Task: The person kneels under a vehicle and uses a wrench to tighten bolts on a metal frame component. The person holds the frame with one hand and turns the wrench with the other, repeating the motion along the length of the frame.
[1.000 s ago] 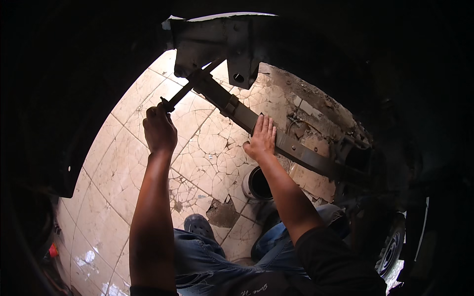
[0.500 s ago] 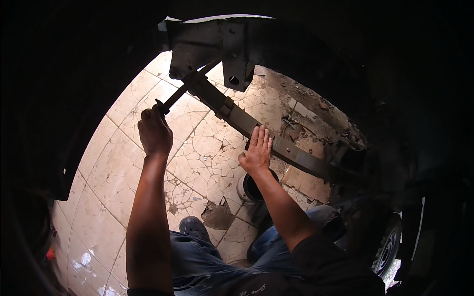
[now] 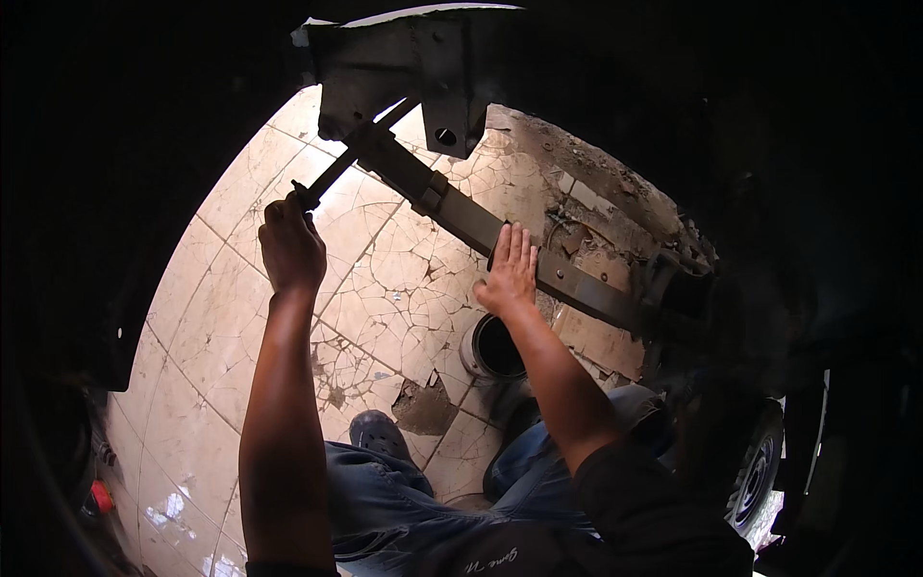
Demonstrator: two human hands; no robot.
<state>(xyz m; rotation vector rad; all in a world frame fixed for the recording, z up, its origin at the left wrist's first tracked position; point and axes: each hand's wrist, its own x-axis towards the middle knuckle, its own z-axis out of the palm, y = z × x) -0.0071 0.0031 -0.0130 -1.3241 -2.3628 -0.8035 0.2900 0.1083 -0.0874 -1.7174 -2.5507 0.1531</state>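
My left hand [image 3: 291,245] is closed around the lower end of a long dark metal bar [image 3: 336,171], just below a small protruding piece on it. The bar slants up to the right, crossing the upper end of a leaf spring [image 3: 466,219]. That spring runs diagonally down to the right, with a clamp [image 3: 432,192] around its leaves. On the spring's middle lies my right hand [image 3: 510,269], fingers stretched out and thumb apart. Above the bar hangs a dark metal bracket [image 3: 447,87] with a round hole. Shadow hides how the bar meets the bracket.
An open cylindrical container [image 3: 471,346] stands below my right forearm on the cracked tile floor [image 3: 370,288]. Broken floor and rubble [image 3: 586,212] lie beyond the spring. Dark vehicle parts surround the view. A wheel [image 3: 758,471] shows at lower right, a red object [image 3: 101,496] at lower left.
The bracket, spring and bar sit slightly higher and further left in view. My right hand appears slightly further along the spring toward its lower end. My left hand keeps its hold on the bar.
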